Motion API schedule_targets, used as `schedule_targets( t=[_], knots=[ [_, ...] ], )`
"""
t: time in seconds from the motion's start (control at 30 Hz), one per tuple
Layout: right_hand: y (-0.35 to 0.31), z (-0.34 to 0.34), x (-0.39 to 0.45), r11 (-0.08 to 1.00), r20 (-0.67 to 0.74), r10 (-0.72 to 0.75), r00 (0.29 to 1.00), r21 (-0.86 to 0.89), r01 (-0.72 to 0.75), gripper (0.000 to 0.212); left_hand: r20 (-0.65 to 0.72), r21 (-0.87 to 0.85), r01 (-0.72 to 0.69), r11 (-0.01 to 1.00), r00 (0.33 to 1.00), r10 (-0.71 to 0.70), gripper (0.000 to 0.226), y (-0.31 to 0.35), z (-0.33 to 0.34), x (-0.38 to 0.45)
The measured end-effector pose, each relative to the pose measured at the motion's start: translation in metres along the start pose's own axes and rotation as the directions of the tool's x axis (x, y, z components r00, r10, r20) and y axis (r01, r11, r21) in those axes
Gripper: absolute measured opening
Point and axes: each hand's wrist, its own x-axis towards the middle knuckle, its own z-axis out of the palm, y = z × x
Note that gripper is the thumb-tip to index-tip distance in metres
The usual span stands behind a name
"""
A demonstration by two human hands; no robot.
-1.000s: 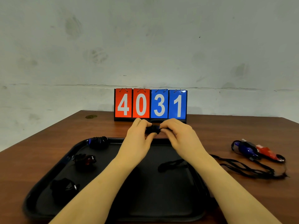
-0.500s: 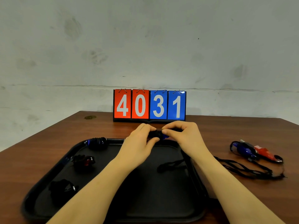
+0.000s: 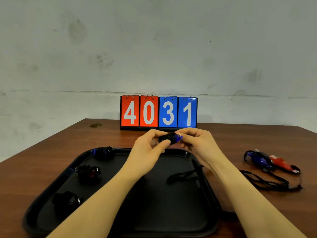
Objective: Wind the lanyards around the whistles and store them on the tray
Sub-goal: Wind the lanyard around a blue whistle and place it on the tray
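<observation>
1. Since the earlier frames both hands have turned the whistle between them, so its blue end now shows to the right, where before only black cord could be seen.
2. Left hand (image 3: 148, 148) pinches the black-wound end of the blue whistle (image 3: 170, 138) between thumb and curled fingers, above the far rim of the tray.
3. Right hand (image 3: 197, 142) holds the blue end of the same whistle with its fingertips, fingers curled round it.
4. A loose end of black lanyard (image 3: 182, 176) lies on the tray floor below the right wrist; whether it runs up to the held whistle cannot be told.
5. Black tray (image 3: 154, 220) sits on the brown table (image 3: 257, 134), under both forearms.
6. Three wound whistles lie along the tray's left side: one at the far left corner (image 3: 103, 152), a red one (image 3: 88, 172) nearer, and a dark one (image 3: 67, 200) nearest.
7. Well to the right on the table, an unwound blue whistle (image 3: 259, 160) and a red whistle (image 3: 283, 164) lie touching, their black lanyards (image 3: 269, 182) tangled in front of them.
8. At the table's far edge stands a flip scoreboard (image 3: 158, 112) reading 4031.
</observation>
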Motion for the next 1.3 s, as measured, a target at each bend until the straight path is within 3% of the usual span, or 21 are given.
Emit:
schedule_targets(
  t=[0.43, 0.57, 0.73, 0.93, 1.17, 1.3],
  knots=[
    [0.001, 0.012, -0.004, 0.995, -0.035, -0.057, 0.998, 0.083, 0.060, 0.009, -0.181, -0.176, 0.011, 0.984, 0.983, -0.044, 0.018, -0.002, 0.003, 0.003],
    [0.001, 0.014, -0.004, 0.998, -0.054, -0.057, 0.997, 0.034, 0.059, 0.007, -0.173, -0.090, 0.024, 0.996, 0.984, -0.039, 0.023, -0.003, 0.002, 0.003],
    [0.001, 0.013, -0.006, 0.998, -0.050, -0.056, 0.997, -0.009, 0.055, 0.007, -0.074, -0.060, -0.052, 0.997, 0.996, 0.048, 0.046, -0.001, 0.002, 0.001],
    [-0.001, 0.016, -0.007, 0.997, -0.062, -0.046, 0.997, -0.073, 0.041, 0.005, -0.085, 0.100, -0.099, 0.990, 0.991, 0.107, 0.028, -0.004, 0.003, -0.001],
    [0.001, 0.022, -0.009, 0.979, -0.138, -0.122, 0.983, -0.179, 0.096, 0.006, -0.046, 0.107, -0.101, 0.989, 0.993, 0.107, 0.041, -0.004, 0.003, 0.001],
    [0.001, 0.024, -0.010, 0.982, -0.127, -0.136, 0.983, -0.149, 0.117, 0.009, -0.066, 0.087, -0.110, 0.990, 0.991, 0.115, 0.035, -0.004, 0.003, 0.001]
  ],
)
